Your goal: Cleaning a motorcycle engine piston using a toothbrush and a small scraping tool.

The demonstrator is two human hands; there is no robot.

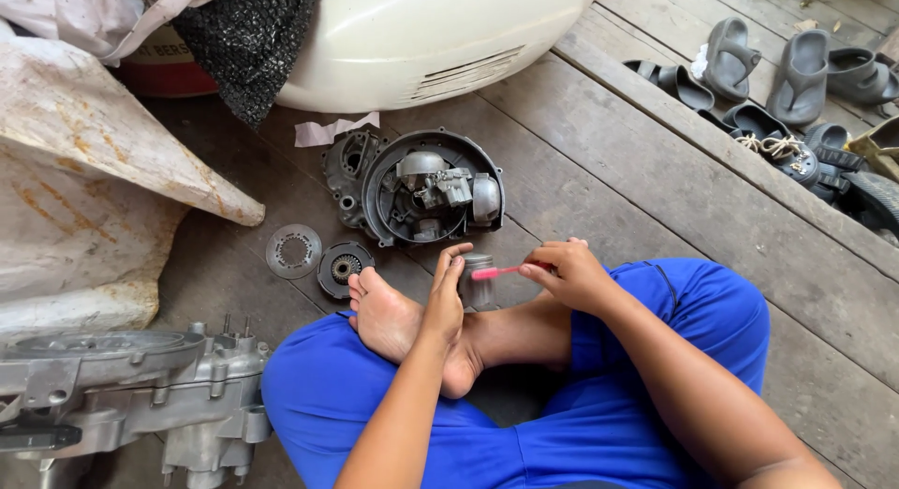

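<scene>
I sit cross-legged in blue trousers on a wooden floor, one bare foot [386, 313] turned up. My left hand [446, 297] holds a small grey metal cylinder part [479, 281] upright above the foot. My right hand [568, 274] grips a pink toothbrush [496, 273], its head pressed against the cylinder's side.
Ahead lie a round dark engine cover [379, 208] holding a carburettor [440, 189], a flat perforated disc [293, 251] and a small round clutch-like part [343, 268]. A grey engine casing [131, 395] sits at lower left, a cream scooter body panel [421, 39] behind, sandals [796, 77] at upper right.
</scene>
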